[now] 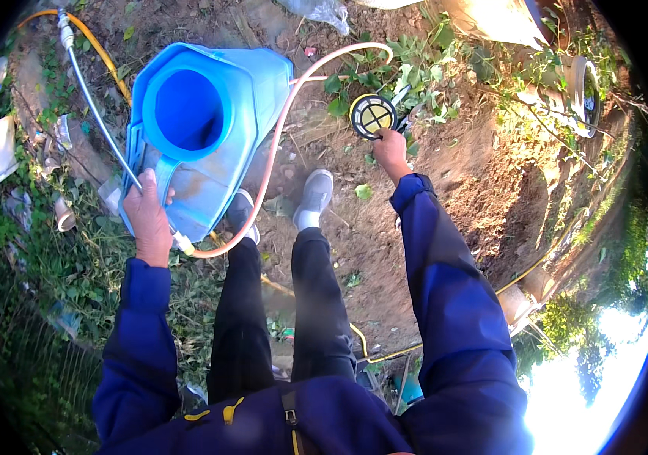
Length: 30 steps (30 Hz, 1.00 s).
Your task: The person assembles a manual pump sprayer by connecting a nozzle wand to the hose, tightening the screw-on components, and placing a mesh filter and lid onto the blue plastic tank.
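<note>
My left hand [149, 216] is closed round a thin metal spray wand [99, 114], beside the lower left edge of a blue sprayer tank [259, 76]. It also seems to touch the tank's side; part of the fingers is hidden. The tank's wide round mouth [187, 110] is uncovered, and its inside looks dark blue. From the wand's lower end a pinkish hose [269, 163] loops up past the tank. Out to the right, my right hand [391, 155] pinches the rim of a round black strainer [373, 114] with cross ribs and a yellow face.
Leafy vines [419, 72] grow beyond the strainer. An orange hose [100, 49] runs behind the tank at upper left. Litter, including a white container [1, 150], lies among weeds on the left. A pale bucket-like container [582, 95] lies at far right. My shoes [314, 196] stand on bare soil.
</note>
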Each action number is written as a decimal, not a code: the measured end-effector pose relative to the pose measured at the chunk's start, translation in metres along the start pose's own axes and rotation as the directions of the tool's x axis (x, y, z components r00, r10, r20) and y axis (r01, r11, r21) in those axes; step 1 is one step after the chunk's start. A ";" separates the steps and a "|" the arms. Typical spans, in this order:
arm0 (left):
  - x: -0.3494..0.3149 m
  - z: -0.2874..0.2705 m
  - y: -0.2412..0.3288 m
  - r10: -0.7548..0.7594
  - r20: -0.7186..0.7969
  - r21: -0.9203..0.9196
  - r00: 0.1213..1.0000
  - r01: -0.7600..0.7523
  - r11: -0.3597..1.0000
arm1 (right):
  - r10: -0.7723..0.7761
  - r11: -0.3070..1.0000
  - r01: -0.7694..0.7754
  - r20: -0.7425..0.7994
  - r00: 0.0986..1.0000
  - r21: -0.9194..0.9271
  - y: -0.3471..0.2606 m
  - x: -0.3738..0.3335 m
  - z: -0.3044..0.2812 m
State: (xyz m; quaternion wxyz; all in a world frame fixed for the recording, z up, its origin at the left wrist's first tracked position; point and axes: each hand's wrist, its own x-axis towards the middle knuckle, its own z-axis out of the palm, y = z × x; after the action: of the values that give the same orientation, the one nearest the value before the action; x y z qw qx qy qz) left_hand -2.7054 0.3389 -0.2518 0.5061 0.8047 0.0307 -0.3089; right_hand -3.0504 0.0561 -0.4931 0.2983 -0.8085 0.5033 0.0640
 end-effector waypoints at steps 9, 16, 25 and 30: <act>0.001 -0.007 -0.011 -0.005 -0.061 -0.004 0.998 0.005 1.000 | 0.351 0.429 -0.562 0.442 0.825 0.708 0.009 0.011 0.024; -0.002 -0.003 -0.008 0.019 -0.047 0.015 0.999 -0.019 1.000 | -0.002 0.982 0.021 -0.099 0.995 0.187 0.012 -0.010 0.037; -0.003 0.004 -0.003 -0.006 -0.073 0.045 0.997 0.009 0.999 | 0.120 0.989 -0.124 -0.058 0.991 -0.081 0.030 -0.008 0.035; -0.001 -0.003 -0.008 -0.014 -0.079 0.065 0.997 0.019 0.998 | 0.193 0.973 -0.189 0.014 0.981 -0.134 0.012 -0.016 0.026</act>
State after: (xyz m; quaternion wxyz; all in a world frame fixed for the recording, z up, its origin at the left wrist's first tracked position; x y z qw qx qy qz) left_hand -2.7080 0.3455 -0.2563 0.4753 0.8321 0.0473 -0.2819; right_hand -3.0635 0.0792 -0.5131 0.2431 -0.7734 0.5694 0.1363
